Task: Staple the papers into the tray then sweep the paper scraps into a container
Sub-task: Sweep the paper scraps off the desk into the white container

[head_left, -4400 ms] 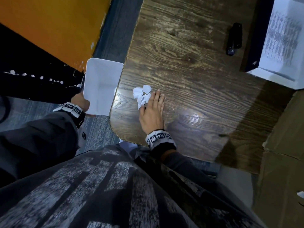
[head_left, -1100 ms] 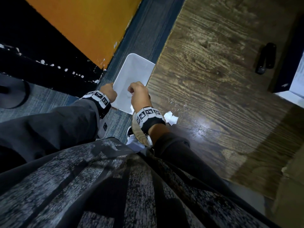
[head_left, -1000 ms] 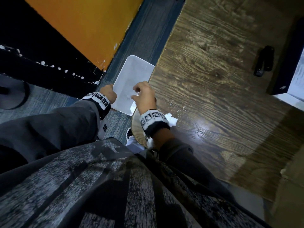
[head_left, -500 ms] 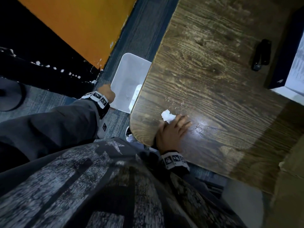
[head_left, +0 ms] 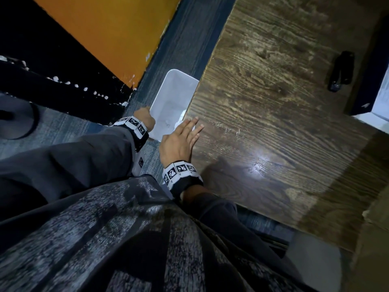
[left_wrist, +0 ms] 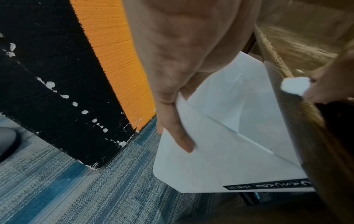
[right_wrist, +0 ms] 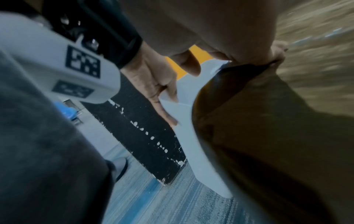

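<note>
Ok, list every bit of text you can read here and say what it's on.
Black label on the white container: white lettering, upside down and too blurred to read.
Wrist bands: square black-and-white code patterns, no words.
Nothing else carries legible text.

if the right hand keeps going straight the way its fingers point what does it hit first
Likely the paper scrap at its fingertips on the table edge; past that, the open white container the left hand holds below the edge.
</note>
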### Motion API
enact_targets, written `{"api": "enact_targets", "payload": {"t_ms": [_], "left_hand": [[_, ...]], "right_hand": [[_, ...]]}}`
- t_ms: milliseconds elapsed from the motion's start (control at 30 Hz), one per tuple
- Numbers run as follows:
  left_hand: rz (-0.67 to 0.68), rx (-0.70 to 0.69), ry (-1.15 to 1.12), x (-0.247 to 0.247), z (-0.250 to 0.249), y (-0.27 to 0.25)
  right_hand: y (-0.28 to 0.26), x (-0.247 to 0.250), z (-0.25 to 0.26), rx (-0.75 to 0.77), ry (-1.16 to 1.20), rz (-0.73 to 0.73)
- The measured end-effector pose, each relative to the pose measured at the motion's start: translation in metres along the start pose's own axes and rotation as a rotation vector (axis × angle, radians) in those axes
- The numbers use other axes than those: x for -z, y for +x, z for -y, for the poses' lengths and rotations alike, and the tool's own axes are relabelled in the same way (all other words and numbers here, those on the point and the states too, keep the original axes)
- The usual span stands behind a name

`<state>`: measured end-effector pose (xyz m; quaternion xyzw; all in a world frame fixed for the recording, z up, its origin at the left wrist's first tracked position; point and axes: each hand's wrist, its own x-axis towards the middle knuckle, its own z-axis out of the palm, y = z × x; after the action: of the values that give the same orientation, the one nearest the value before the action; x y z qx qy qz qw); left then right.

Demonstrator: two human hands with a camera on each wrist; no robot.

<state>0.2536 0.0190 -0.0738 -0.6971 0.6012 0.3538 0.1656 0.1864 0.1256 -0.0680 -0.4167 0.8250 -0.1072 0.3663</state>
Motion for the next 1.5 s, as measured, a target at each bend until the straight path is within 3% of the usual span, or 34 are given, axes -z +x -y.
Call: {"api": "enact_targets", "payload": {"t_ms": [167,400,567,767,1100,1333,1400,1500], "left_hand": [[0.003,-0.019,-0.008,-0.001,0.001,-0.001],[0.016,-0.023,-0.09,-0.002,0.009,0.0],[0.052,-0.031,-0.14,0.001,0.01,-0.002],[-0.006,-0.018,-0.134,0.001,0.014,-0.002],[0.021,-0.004,-0.099,0.008,0.014,-0.001],[0.001,-0.01,-0.073,0.008,0.012,-0.001],[0.0,-0.013,-0.073,0.009,0.011,-0.001],[0.018,-0.02,-0.053,0.01,0.012,0.001]], "right_hand": [[0.007,-0.014,0.016,0.124,-0.08,0.066],[0.017,-0.024,0.027,0.156,-0.215,0.117],[0.02,-0.023,0.023,0.349,-0.298,0.181],[0.037,-0.011,0.024,0.438,-0.334,0.164],[0.046,0.014,0.032,0.403,-0.325,0.061],[0.046,0.018,0.025,0.523,-0.238,0.144],[0.041,0.028,0.016,0.529,-0.073,0.076],[0.032,0.055,-0.017,0.457,0.04,-0.203]]}}
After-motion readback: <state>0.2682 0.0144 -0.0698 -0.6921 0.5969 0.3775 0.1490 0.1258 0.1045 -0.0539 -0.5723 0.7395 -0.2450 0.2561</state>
